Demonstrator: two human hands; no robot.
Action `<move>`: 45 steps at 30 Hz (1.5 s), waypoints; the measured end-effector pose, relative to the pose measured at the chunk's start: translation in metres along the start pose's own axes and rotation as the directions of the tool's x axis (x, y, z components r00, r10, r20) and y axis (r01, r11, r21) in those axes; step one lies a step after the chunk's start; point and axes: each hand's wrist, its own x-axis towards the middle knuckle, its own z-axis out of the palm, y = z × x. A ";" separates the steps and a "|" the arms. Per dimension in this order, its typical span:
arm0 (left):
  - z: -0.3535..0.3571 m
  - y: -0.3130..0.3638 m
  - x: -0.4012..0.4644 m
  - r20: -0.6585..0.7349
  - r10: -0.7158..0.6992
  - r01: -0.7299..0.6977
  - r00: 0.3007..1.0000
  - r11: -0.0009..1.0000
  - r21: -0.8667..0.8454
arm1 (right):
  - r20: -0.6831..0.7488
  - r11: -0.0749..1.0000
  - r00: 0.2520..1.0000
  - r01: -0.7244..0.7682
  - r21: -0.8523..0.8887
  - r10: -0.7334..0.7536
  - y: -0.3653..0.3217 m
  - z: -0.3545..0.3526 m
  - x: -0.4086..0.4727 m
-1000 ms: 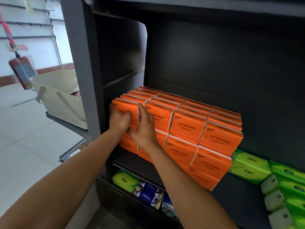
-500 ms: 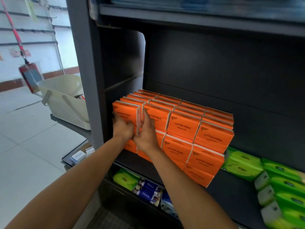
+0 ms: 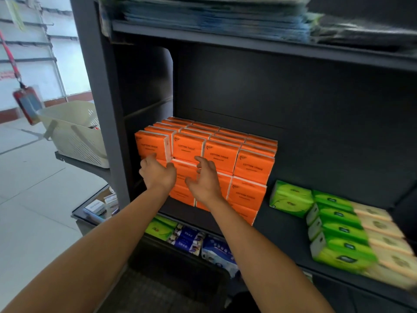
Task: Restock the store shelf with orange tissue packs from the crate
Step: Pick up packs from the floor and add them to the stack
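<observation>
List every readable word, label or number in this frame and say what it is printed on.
"COTTON TISSUE": front faces of the orange packs.
Smaller line beneath it and the corner logo: too small to read.
Green packs, lower-shelf blue packs, small boxes: print blurred, unreadable.

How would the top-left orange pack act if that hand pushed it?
The orange pack looks like soft film-wrapped tissue, so it would probably dent slightly and feel light. Standing upright on a lower pack beside the shelf post, it would likely slide back rather than roll. The left hand seems open.
</observation>
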 end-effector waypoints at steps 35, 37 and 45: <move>0.194 -0.046 -0.452 0.864 0.050 -0.224 0.501 0.972 0.073 | -0.369 0.698 0.633 -0.714 0.064 0.681 0.232 -0.204 -0.401; 0.198 -0.066 -0.480 0.892 -0.013 -0.229 0.452 0.965 0.130 | -0.366 0.641 0.577 -0.763 0.077 0.730 0.247 -0.197 -0.435; 0.195 -0.150 -0.566 0.927 -0.204 -0.297 0.314 0.907 0.300 | -0.245 0.344 0.311 -0.933 0.104 0.918 0.285 -0.150 -0.576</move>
